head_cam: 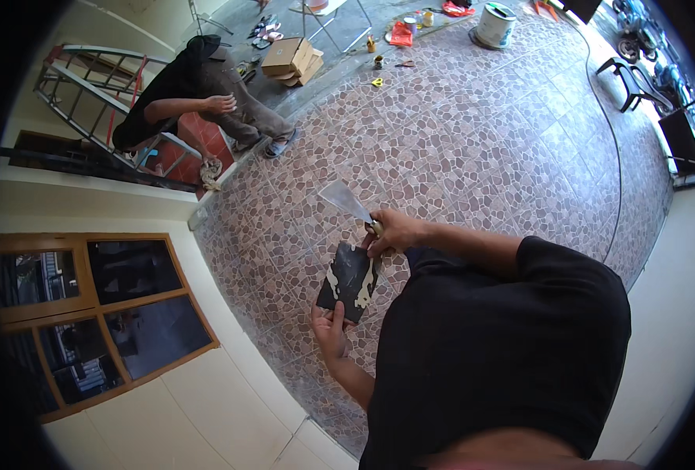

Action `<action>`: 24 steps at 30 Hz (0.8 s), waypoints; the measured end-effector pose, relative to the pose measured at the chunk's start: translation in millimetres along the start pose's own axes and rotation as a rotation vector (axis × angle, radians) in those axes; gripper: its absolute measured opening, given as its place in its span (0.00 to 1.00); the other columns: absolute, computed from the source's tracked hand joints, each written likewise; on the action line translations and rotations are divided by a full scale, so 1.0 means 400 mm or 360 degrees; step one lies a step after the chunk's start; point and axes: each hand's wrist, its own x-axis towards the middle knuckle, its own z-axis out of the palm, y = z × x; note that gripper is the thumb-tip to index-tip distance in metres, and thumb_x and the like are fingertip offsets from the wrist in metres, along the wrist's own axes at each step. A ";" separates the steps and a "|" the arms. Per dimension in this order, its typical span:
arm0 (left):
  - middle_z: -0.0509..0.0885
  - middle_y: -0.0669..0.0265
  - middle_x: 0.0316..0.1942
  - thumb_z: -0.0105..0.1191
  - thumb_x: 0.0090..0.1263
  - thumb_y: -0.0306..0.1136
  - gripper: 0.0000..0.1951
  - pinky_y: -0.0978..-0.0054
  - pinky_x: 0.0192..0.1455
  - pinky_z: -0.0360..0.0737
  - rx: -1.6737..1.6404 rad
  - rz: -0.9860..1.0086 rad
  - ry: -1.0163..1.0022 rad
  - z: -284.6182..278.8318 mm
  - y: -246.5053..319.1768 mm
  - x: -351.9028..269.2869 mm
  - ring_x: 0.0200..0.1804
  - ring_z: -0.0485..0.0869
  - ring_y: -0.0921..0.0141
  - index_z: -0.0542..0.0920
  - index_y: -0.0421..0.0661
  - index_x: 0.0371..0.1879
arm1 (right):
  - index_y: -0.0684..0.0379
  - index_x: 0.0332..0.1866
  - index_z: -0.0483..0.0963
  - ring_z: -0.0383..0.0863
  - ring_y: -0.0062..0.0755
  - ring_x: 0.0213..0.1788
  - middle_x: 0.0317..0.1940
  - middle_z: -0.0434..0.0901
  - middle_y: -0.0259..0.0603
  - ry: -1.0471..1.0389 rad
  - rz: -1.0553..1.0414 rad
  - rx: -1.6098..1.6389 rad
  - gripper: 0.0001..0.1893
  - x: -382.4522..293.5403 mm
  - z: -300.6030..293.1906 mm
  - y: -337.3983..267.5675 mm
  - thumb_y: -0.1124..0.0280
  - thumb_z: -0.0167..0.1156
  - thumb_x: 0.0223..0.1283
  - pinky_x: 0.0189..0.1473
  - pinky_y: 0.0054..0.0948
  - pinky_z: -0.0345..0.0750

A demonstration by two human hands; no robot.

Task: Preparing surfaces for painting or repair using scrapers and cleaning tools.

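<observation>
My left hand [331, 330] grips the lower end of a dark rectangular plate [350, 276], its thumb lying on the upper face. Cream-coloured putty or paint is smeared along both long sides of that plate. At the far end, my right hand [395, 232] holds a putty knife [347, 201] by its handle. The wide metal blade points up and away to the left, clear of the plate. Fingers of this same hand also touch the plate's upper corner. Both hands are above the patterned tile floor [441, 158].
Another person [200, 100] bends beside a metal ladder [83, 88], one hand at a rag [211, 173]. A wood-framed window [142, 299] is in the left wall. Farther off are cardboard boxes [288, 59], yellow scissors [377, 82], a paint bucket [494, 26], a cable [614, 141] and a plastic chair [632, 85].
</observation>
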 end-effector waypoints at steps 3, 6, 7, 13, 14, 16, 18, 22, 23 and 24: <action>0.84 0.58 0.50 0.61 0.70 0.23 0.25 0.75 0.46 0.84 -0.0222 0.0021 -0.0261 0.058 -0.050 -0.016 0.45 0.85 0.73 0.68 0.41 0.65 | 0.63 0.44 0.69 0.85 0.25 0.28 0.40 0.87 0.44 0.0241 -0.0034 0.0119 0.20 -0.138 -0.015 0.076 0.82 0.72 0.50 0.22 0.23 0.79; 0.78 0.55 0.59 0.64 0.66 0.20 0.38 0.70 0.59 0.80 -0.0091 0.0008 -0.0825 0.131 -0.053 -0.051 0.57 0.81 0.66 0.58 0.43 0.73 | 0.64 0.48 0.70 0.86 0.26 0.31 0.39 0.87 0.44 0.0620 -0.0107 0.0066 0.23 -0.292 -0.044 0.119 0.81 0.73 0.50 0.24 0.23 0.80; 0.78 0.55 0.59 0.64 0.66 0.20 0.38 0.70 0.59 0.80 -0.0092 0.0018 -0.0857 0.162 -0.060 -0.056 0.57 0.81 0.66 0.58 0.43 0.73 | 0.64 0.48 0.70 0.86 0.26 0.31 0.39 0.87 0.44 0.0650 -0.0121 0.0061 0.23 -0.336 -0.060 0.135 0.81 0.73 0.50 0.24 0.23 0.80; 0.80 0.57 0.57 0.62 0.65 0.19 0.41 0.67 0.51 0.86 0.0061 -0.0098 -0.1176 0.373 -0.077 -0.091 0.53 0.84 0.67 0.54 0.48 0.75 | 0.64 0.45 0.70 0.87 0.24 0.35 0.42 0.87 0.47 0.1009 -0.0262 0.0206 0.22 -0.564 -0.154 0.212 0.78 0.75 0.49 0.32 0.22 0.81; 0.80 0.57 0.57 0.62 0.65 0.19 0.41 0.67 0.51 0.86 0.0097 -0.0107 -0.1211 0.408 -0.070 -0.096 0.53 0.84 0.67 0.54 0.48 0.75 | 0.64 0.44 0.70 0.87 0.24 0.36 0.42 0.87 0.46 0.1050 -0.0302 0.0227 0.20 -0.580 -0.177 0.234 0.79 0.74 0.50 0.34 0.22 0.82; 0.81 0.59 0.56 0.60 0.66 0.18 0.42 0.67 0.47 0.87 0.0193 -0.0202 -0.1278 0.481 -0.065 -0.104 0.51 0.85 0.68 0.50 0.51 0.76 | 0.64 0.43 0.70 0.87 0.25 0.37 0.42 0.87 0.46 0.1097 -0.0352 0.0208 0.20 -0.637 -0.226 0.254 0.79 0.74 0.50 0.34 0.22 0.82; 0.81 0.59 0.55 0.59 0.67 0.17 0.42 0.67 0.47 0.88 0.0314 -0.0242 -0.1332 0.544 -0.080 -0.093 0.50 0.85 0.69 0.49 0.52 0.76 | 0.64 0.44 0.71 0.87 0.26 0.39 0.42 0.87 0.45 0.1090 -0.0359 0.0152 0.19 -0.708 -0.268 0.243 0.79 0.73 0.51 0.36 0.24 0.83; 0.82 0.56 0.49 0.58 0.68 0.17 0.40 0.69 0.44 0.89 0.0531 -0.0270 -0.1429 0.761 -0.098 -0.071 0.42 0.85 0.70 0.50 0.47 0.75 | 0.65 0.47 0.73 0.87 0.25 0.38 0.40 0.87 0.42 0.1175 -0.0376 0.0237 0.19 -0.844 -0.427 0.316 0.76 0.73 0.53 0.35 0.25 0.83; 0.83 0.56 0.48 0.58 0.68 0.17 0.40 0.70 0.42 0.88 0.0593 -0.0304 -0.1434 0.820 -0.107 -0.063 0.41 0.85 0.70 0.50 0.47 0.75 | 0.65 0.47 0.73 0.87 0.25 0.38 0.40 0.87 0.42 0.1213 -0.0380 0.0267 0.19 -0.879 -0.465 0.338 0.76 0.73 0.53 0.35 0.25 0.83; 0.83 0.56 0.46 0.58 0.68 0.17 0.41 0.71 0.41 0.87 0.0587 -0.0343 -0.1468 0.892 -0.116 -0.058 0.41 0.85 0.71 0.49 0.46 0.76 | 0.64 0.48 0.73 0.87 0.25 0.37 0.40 0.87 0.42 0.1195 -0.0367 0.0342 0.19 -0.917 -0.507 0.355 0.75 0.72 0.54 0.34 0.25 0.82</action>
